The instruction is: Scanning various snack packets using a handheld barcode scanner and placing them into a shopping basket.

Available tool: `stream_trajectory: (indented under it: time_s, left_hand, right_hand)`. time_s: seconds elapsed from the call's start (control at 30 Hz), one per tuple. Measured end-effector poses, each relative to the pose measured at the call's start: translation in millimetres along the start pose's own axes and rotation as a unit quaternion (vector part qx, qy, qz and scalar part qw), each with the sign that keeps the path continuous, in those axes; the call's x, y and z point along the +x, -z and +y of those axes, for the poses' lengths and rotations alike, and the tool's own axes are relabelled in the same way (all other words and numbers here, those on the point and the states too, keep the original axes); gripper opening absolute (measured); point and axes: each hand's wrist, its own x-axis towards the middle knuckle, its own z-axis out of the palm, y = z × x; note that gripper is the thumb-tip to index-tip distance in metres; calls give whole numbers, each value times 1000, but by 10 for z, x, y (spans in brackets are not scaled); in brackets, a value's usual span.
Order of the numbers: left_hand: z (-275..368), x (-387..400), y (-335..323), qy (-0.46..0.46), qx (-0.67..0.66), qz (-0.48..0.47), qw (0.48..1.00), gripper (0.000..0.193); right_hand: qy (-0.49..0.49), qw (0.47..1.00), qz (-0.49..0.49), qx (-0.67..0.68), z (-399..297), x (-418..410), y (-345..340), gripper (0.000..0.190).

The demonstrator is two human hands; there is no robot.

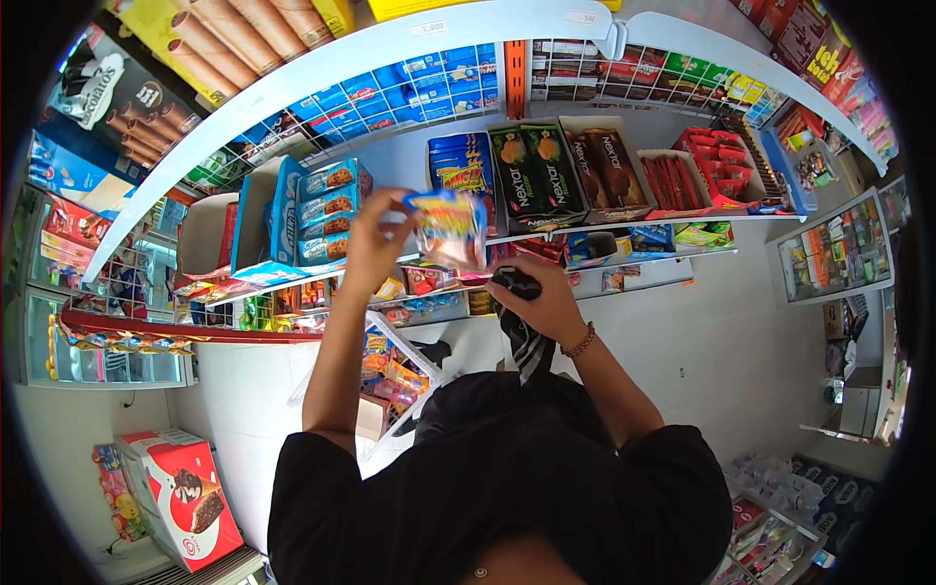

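Observation:
Raised before the shelf, my left hand (379, 238) pinches a small plastic snack pouch (450, 232) by its upper left corner. The pouch is blurred, with a blue top edge and a pale, partly clear lower part. A bunched black cloth (532, 336) with pale stripes hangs from my right hand (542, 296), just below the shelf edge. Behind the pouch stands a box of blue snack packs (461, 157). To its right are a box of green-and-black Nextar packs (537, 172) and a box of brown Nextar packs (603, 164). Blue cookie packs (325, 212) stand left of my left hand.
A white basket (420, 358) of snack packs sits low in front of me. Lower shelves (431, 307) hold more packets. A white upper shelf edge (351, 47) curves overhead. An ice cream freezer (179, 497) stands at lower left, a glass display case (837, 248) at right.

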Motion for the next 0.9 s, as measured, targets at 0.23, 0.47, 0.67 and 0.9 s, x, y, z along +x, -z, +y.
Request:
stream_trajectory:
  time_s: [0.23,0.47,0.67,0.9]
  left_hand:
    - [-593,662,-141,52,-33,-10,998,25]
    - [-745,827,-273,-86,278,-93,952,43]
    - [-919,868,-348,0,231,-31,972,107]
    - [-1298,809,-524,110,54,-101,987,121]
  right_hand:
    - [0,1000,16,19,219,-180,-49,32]
    - [-52,997,-47,36,304,19,-161,45]
    - [-84,972,-147,-165,267,461,-375,87]
    - [-165,909,-175,-339,334,826,-556,66]
